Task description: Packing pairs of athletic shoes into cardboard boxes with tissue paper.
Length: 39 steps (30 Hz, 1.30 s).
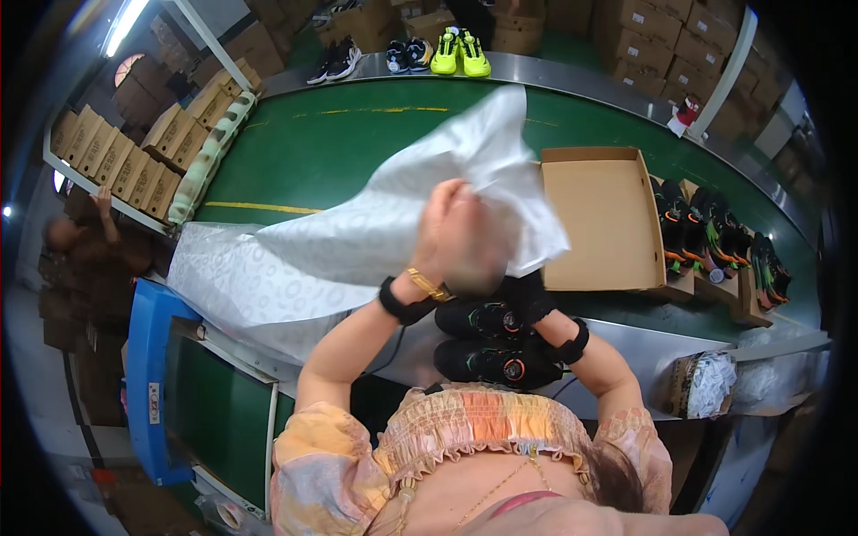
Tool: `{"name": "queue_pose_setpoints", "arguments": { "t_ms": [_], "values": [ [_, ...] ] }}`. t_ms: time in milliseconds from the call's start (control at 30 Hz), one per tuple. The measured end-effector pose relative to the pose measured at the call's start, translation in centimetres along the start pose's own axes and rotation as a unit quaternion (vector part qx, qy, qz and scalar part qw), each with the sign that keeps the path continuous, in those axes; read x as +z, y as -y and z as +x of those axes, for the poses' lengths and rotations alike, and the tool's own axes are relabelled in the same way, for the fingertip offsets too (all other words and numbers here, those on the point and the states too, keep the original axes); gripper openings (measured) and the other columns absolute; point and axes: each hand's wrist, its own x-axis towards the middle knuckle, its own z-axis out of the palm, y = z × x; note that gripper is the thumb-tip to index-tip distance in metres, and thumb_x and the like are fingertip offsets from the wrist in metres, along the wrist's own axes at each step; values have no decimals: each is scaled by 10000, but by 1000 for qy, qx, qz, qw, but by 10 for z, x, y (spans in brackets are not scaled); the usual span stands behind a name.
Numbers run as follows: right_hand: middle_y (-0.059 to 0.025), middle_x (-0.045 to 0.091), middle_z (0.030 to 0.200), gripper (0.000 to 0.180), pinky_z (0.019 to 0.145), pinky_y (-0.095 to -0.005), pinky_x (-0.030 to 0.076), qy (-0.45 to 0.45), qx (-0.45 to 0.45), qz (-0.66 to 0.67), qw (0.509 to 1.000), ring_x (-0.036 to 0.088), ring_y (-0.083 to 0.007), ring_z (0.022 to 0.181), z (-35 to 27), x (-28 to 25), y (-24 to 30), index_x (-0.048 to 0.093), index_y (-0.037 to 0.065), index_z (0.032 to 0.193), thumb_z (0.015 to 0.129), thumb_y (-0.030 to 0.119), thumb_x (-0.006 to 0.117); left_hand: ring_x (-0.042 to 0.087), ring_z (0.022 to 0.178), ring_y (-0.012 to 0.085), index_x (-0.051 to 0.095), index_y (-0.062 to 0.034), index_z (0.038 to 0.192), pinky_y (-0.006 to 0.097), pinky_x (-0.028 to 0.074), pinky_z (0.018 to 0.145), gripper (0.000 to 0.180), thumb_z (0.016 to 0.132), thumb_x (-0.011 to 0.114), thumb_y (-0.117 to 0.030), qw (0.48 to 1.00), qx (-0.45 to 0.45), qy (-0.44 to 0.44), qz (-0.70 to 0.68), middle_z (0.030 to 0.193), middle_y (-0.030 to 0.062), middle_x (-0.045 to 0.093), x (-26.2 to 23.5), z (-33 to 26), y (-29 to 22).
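Note:
A sheet of white patterned wrapping paper point(335, 241) is lifted and creased in front of me, its far corner raised. My left hand point(442, 228), with a gold bracelet and a black band on its wrist, is closed on the paper. My right hand point(487, 250) lies against the left one at the paper; its fingers are smeared by motion. Below my wrists, a pair of black shoes point(478, 362) with round orange-ringed dials lies close to my body, partly covered by my right forearm. An open brown cardboard box point(599, 223) stands just right of the paper.
More black shoes point(706, 223) sit in boxes on the right of the green belt point(295, 161). Neon yellow shoes point(460, 54) and dark pairs stand along the far ledge. Brown shoeboxes point(116, 161) line a left rack beside another person point(98, 241). A blue machine housing point(152, 375) stands left.

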Motion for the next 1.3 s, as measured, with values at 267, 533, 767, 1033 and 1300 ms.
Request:
{"name": "queue_pose_setpoints", "arguments": {
  "t_ms": [267,533,767,1033,1300],
  "values": [
    [-51,585,887,293,682,-291,431,-644,-131,-85,749,527,-169,738,-48,-192,1,563,9,958,721,157,652,349,1129,344,417,-50,1172,487,313,873,498,795,515,-360,778,184,103,591,1189,191,399,-2,8,96],
    [-122,555,734,538,572,-334,421,-810,31,-152,565,499,-193,617,-142,-288,0,522,-100,794,645,390,686,241,1216,355,356,-112,1251,593,209,908,688,739,469,-559,744,-97,-5,661,1294,206,295,-100,6,169],
    [-155,525,887,643,679,-348,427,-811,-30,-231,537,507,-243,742,-176,-295,3,394,-83,1031,637,299,729,573,871,242,461,78,1106,341,472,707,788,679,567,-576,793,-536,-173,233,1022,164,558,-166,3,175],
    [-163,306,1305,598,915,-381,282,-487,-120,-735,457,327,-298,1187,-95,-195,62,398,98,1231,712,272,638,588,797,285,532,68,982,320,466,693,425,706,621,-242,953,-251,-57,157,936,190,589,-214,-5,252],
    [-144,289,1310,675,892,-643,159,3,278,-733,621,250,-323,1218,-49,-141,-4,396,234,1230,620,340,664,576,803,284,572,76,906,329,442,707,388,720,584,-264,868,-232,-149,412,870,192,603,-223,32,219]
  ]
}}
